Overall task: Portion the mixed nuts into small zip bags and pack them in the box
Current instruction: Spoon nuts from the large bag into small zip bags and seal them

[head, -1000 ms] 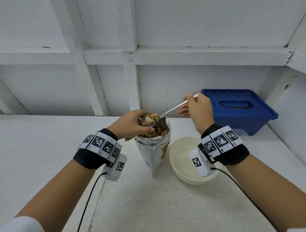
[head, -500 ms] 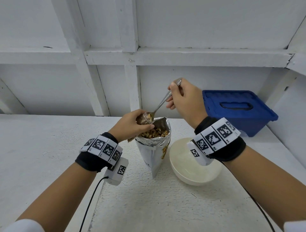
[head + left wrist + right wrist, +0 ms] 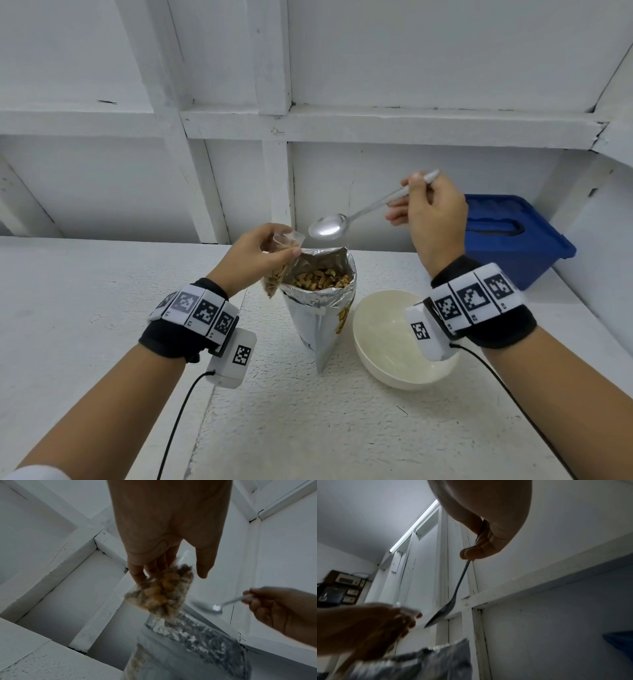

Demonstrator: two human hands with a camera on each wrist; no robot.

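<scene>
Pinching a small zip bag (image 3: 281, 263) of nuts beside the foil pouch (image 3: 320, 301), the left hand (image 3: 255, 257) hangs below the right hand (image 3: 432, 219) gripping an empty spoon (image 3: 329, 225). Left wrist view: fingers (image 3: 137, 573) clasp the nut-filled bag. Right wrist view: the spoon's handle stays pinched.

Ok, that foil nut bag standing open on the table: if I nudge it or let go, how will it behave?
The foil nut bag looks apt to tip: it stands tall on a narrow base, with nuts heaped near its open mouth. Its crinkled walls would probably buckle under a push rather than slide. Neither hand holds it now, so a tip would likely spill nuts.
</scene>
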